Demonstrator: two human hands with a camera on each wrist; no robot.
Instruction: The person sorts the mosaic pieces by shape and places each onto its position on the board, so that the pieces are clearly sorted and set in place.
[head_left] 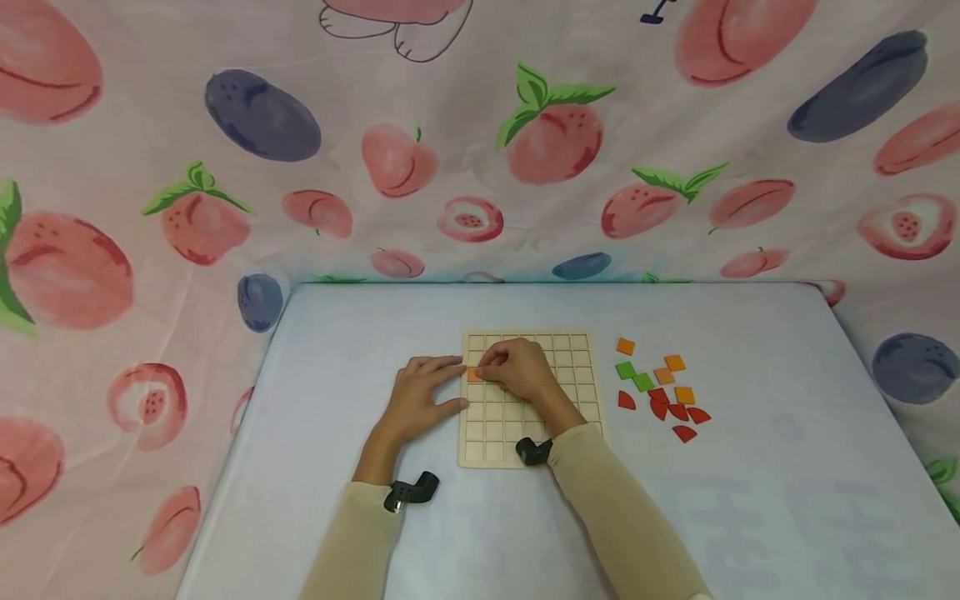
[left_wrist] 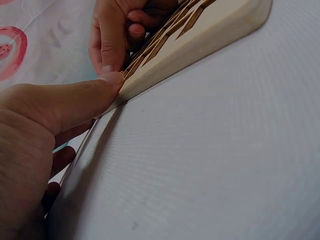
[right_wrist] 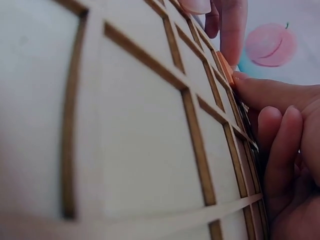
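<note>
A pale wooden grid board [head_left: 495,450] lies on the table. My right hand [head_left: 521,368] reaches over it and pinches an orange square tile [head_left: 472,374] at a cell of the leftmost column. In the right wrist view that tile [right_wrist: 226,68] stands tilted at the fingertips, partly covered. My left hand [head_left: 422,398] lies along the board's left edge, fingers extended and fingertips touching the edge. The left wrist view shows the left thumb [left_wrist: 75,102] against the board's side, close to the right fingers [left_wrist: 111,40].
Right of the board lie loose tiles: several orange squares [head_left: 683,395], two green squares [head_left: 626,371] and several red quarter-circle pieces [head_left: 684,433]. A white cloth covers the table [head_left: 315,367]. A fruit-print curtain [head_left: 465,150] hangs behind. Both wrists wear small black cameras [head_left: 411,492].
</note>
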